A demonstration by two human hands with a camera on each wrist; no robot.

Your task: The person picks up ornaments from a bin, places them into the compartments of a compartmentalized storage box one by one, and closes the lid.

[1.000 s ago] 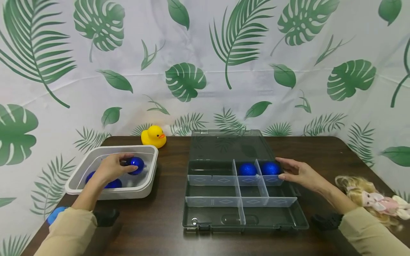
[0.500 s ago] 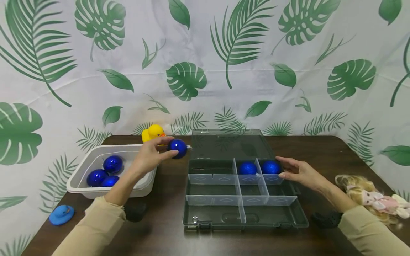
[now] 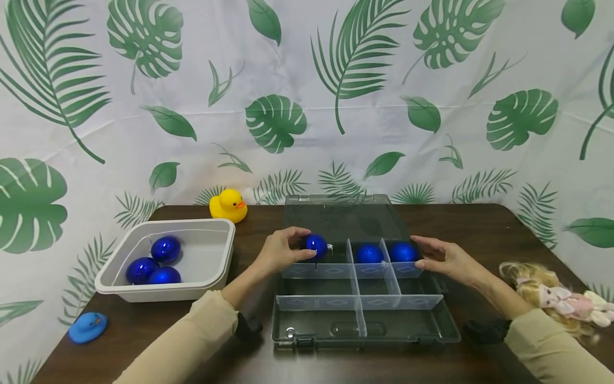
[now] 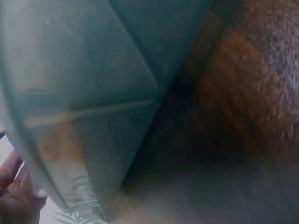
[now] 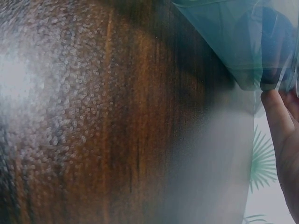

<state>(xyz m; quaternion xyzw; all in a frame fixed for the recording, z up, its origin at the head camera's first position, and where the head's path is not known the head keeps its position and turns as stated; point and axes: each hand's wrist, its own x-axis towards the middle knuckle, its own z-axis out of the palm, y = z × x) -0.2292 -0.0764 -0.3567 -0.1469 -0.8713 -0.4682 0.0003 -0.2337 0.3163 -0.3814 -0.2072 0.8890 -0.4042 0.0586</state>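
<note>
In the head view my left hand (image 3: 283, 248) pinches a shiny blue Christmas bauble (image 3: 315, 246) between thumb and fingers. It is over the back left compartment of a dark, see-through divider box (image 3: 316, 317), whose lid (image 3: 336, 218) lies folded back. Two glittery blue baubles sit in the neighbouring back compartments, the middle bauble (image 3: 369, 254) and the right bauble (image 3: 404, 252). My right hand (image 3: 448, 260) touches the box's right side, fingers fairly straight, beside the right bauble. In the right wrist view the right thumb (image 5: 276, 116) meets the box corner.
A white tub (image 3: 211, 288) with several blue baubles (image 3: 165, 249) stands on the left. Behind it is a yellow rubber duck (image 3: 229, 206); a blue duck (image 3: 88, 327) lies in front. A blonde doll (image 3: 561, 301) lies at the right on the dark wooden table (image 3: 364, 365).
My left hand has lifted a bauble out of the white tub and carried it right to the box's back left compartment. The right hand has stayed at the box's side.
</note>
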